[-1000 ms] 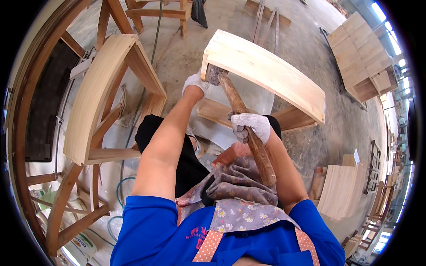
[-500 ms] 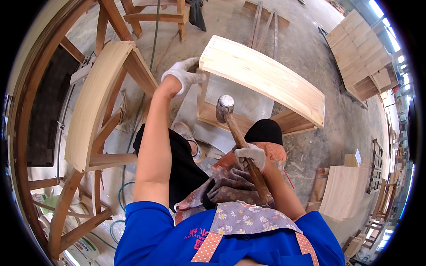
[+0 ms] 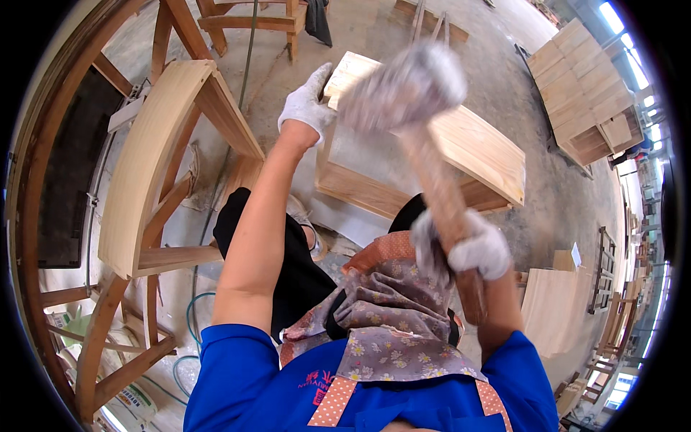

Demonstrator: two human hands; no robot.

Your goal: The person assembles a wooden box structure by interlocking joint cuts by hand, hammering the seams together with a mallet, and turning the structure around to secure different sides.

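Observation:
A hammer (image 3: 445, 193) with a thick wooden handle is raised and blurred, its big head covering part of the view. My gloved right hand (image 3: 471, 248) is closed around the lower handle. Below the head, a pale rectangular wooden frame (image 3: 493, 155) stands on edge, a long board uppermost, with its middle open. At the frame's left upper corner is my gloved left hand (image 3: 306, 108), fingers stretched up along the end and thumb side against it. The hammer head hides much of the top board.
A second pale wooden frame (image 3: 147, 155) leans on a brown timber stand (image 3: 104, 338) at my left. A pale sheet lies on the concrete floor under the first frame. Stacked wooden boxes (image 3: 586, 86) are far right, with boards (image 3: 551, 302) nearer. A green hose (image 3: 193, 317) trails at left.
The hammer has swung up toward me and to the right, its head now large and blurred. My right hand rose with it. My left hand has shifted slightly up at the frame's corner.

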